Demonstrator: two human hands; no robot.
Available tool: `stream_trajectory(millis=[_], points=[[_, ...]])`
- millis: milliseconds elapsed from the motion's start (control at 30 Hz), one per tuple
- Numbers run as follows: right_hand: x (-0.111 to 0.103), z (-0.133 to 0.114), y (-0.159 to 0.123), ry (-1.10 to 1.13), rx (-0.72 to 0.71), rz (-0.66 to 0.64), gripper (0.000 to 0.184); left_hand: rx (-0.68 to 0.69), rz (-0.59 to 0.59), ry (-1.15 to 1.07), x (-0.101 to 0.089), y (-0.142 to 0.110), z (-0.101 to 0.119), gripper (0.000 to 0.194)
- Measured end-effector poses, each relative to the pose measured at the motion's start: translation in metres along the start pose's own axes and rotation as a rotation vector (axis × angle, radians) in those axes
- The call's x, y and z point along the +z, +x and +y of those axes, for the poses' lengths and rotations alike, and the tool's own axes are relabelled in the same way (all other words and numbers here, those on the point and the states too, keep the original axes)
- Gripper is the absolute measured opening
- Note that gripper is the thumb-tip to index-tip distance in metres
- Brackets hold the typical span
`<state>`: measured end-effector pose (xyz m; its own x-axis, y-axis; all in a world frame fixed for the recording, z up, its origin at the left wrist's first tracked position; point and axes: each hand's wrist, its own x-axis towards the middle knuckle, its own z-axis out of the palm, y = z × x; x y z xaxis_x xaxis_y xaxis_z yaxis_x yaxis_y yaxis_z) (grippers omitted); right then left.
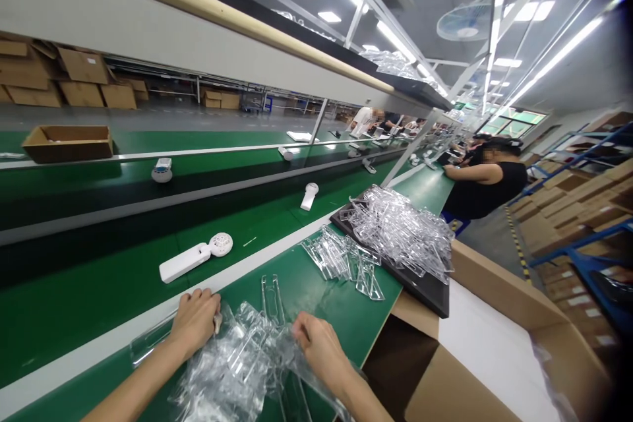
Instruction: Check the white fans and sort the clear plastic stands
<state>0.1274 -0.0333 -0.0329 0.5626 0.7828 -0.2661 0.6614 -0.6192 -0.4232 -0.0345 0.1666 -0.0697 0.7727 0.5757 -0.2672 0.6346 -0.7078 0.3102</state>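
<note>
A crumpled heap of clear plastic bags (220,379) lies at the table's near edge, with clear plastic frames (250,346) tangled in it. At its upper left edge my left hand (195,320) has its fingers curled closed; what they hold is hidden. A flat clear plastic piece (151,343) lies beside that wrist. On the right of the heap, my right hand (319,346) pinches thin clear film of a plastic bag. One longer clear frame (273,300) sticks out between both hands.
A black tray (438,297) piled with clear plastic frames (400,231) stands to the right, with loose frames (329,254) beside it. White handheld fans (185,262) lie on the green conveyor (109,277). An open cardboard box (430,382) sits at lower right. A seated person (494,181) works farther along.
</note>
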Motion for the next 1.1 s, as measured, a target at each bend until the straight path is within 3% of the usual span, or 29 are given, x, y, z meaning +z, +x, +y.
stream_trajectory(millis=[267,433,700,933,1100], points=[[-0.032,-0.008,0.000,0.146,-0.139,-0.090,0.019,0.031,0.008,-0.200,-0.009,-0.018,0.009,0.024],[-0.025,-0.003,0.012,0.264,-0.133,-0.059,0.023,-0.037,-0.114,-0.254,0.005,-0.001,0.033,0.050],[-0.027,-0.002,0.020,0.249,-0.131,0.152,0.017,-0.009,-0.041,0.003,0.022,0.002,0.055,0.022],[-0.037,-0.004,0.018,0.352,-0.199,0.213,0.024,-0.045,0.014,0.058,0.013,-0.003,0.056,0.042],[-0.042,-0.009,0.020,0.516,-0.213,0.226,0.022,-0.031,-0.001,0.029,0.012,-0.002,0.060,0.028]])
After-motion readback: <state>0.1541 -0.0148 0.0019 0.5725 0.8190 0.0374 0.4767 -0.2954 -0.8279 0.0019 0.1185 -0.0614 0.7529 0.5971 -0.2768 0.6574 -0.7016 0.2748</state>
